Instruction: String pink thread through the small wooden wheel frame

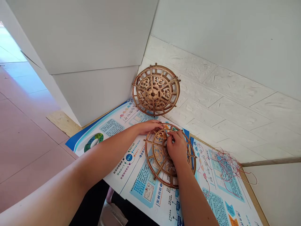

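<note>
Currently, you are bending over an openwork wooden wheel [159, 153], which is lying on printed sheets [129, 179] spread beneath it. Beyond the wooden wheel, a similar second wheel [156, 94] is standing tilted in front of a white brick-patterned wall [199, 88]. To the right of the wooden wheel, a loose tangle of thin reddish strands [225, 163] is trailing over the sheets.

The wooden wheel's slim spokes and scrollwork are looking delicate, so leaning hard on them with your right hand [177, 146] could be risking a crack. A stray strand might be snagging if it catches the little knobs around the rim, and a knock could be sending the second wheel toppling.

Your left hand [150, 126] is holding the wooden wheel's far-left rim, fingers lying close together. Your right hand is resting over its middle, fingers bending toward the thumb with only a narrow gap; whether they are pinching something small, I cannot tell.
</note>
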Available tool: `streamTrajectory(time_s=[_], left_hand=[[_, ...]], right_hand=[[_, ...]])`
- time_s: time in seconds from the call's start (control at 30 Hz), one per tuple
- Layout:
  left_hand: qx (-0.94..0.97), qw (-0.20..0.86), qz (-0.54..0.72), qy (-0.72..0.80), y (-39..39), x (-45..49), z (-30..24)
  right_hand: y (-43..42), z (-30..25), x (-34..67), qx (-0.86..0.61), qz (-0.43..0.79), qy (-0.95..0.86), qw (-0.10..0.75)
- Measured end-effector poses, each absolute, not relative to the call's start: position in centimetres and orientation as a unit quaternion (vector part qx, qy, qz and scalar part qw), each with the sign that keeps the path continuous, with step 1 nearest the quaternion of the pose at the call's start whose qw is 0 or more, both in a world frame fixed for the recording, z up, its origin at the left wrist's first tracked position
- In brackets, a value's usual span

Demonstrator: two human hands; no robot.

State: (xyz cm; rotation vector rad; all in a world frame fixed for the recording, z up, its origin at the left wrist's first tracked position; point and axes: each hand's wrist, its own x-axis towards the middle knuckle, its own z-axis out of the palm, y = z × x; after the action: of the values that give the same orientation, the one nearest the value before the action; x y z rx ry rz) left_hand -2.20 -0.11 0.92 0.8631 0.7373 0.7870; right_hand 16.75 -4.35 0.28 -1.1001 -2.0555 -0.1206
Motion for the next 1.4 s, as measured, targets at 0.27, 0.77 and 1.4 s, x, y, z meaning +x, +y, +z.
streamTrajectory(time_s=[0.27,0.77,1.4], left_hand=[[0.391,0.766,0.364,0.357,-0.2,-2.1,1.1],[0.39,0.748,0.368,0.392,0.0,-1.5,1.5],[0.391,0.747,0.365,0.394,-0.1,-1.2,1.4]], right_hand=[[-4.5,0.4,16.7,-0.463,-0.024,-0.803,0.375],[-4.5,0.4,17.1,-0.491,0.007,-0.792,0.364],[-5.1,1.4,17.1,-0.518,0.058,-0.788,0.327]])
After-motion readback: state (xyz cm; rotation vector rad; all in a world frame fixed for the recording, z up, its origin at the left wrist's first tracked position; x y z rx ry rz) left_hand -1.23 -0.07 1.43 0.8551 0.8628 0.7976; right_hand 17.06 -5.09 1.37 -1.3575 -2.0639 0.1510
